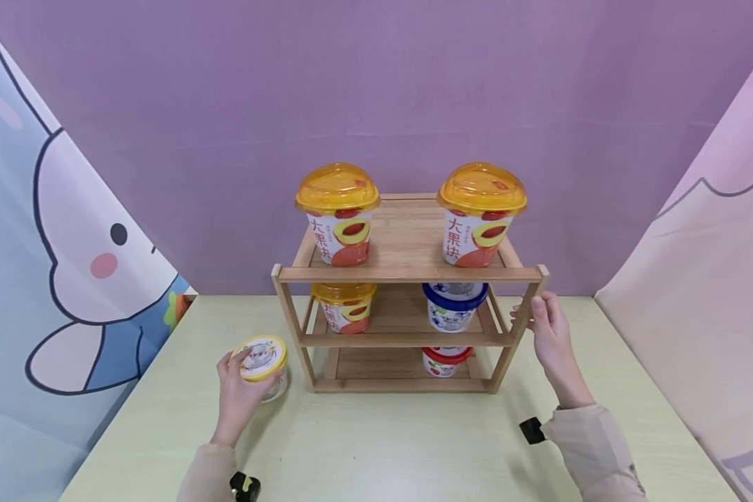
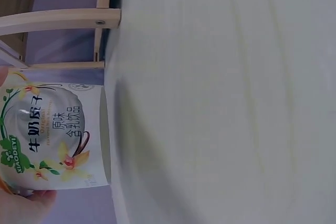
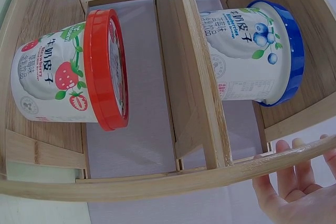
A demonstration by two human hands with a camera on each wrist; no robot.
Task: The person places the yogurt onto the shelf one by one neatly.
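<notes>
My left hand (image 1: 243,390) grips a white tub with a yellow lid (image 1: 263,357) from above, fingers and thumb at the lid's edge. In the left wrist view the tub (image 2: 58,135) shows yellow flowers and its base is right at the table surface, left of the rack. My right hand (image 1: 551,338) holds the right front upright of the wooden rack (image 1: 408,274), fingertips (image 3: 283,148) showing past the wood. Near it, a blueberry tub with a blue lid (image 3: 247,56) sits on the middle shelf, and a strawberry tub with a red lid (image 3: 63,74) on the bottom one.
Two peach-printed cups with orange domed lids, one left (image 1: 341,233) and one right (image 1: 477,237), stand on the top shelf. A similar cup (image 1: 346,317) is on the middle shelf's left. The pale table (image 1: 376,446) meets a purple cloth backdrop (image 1: 401,90).
</notes>
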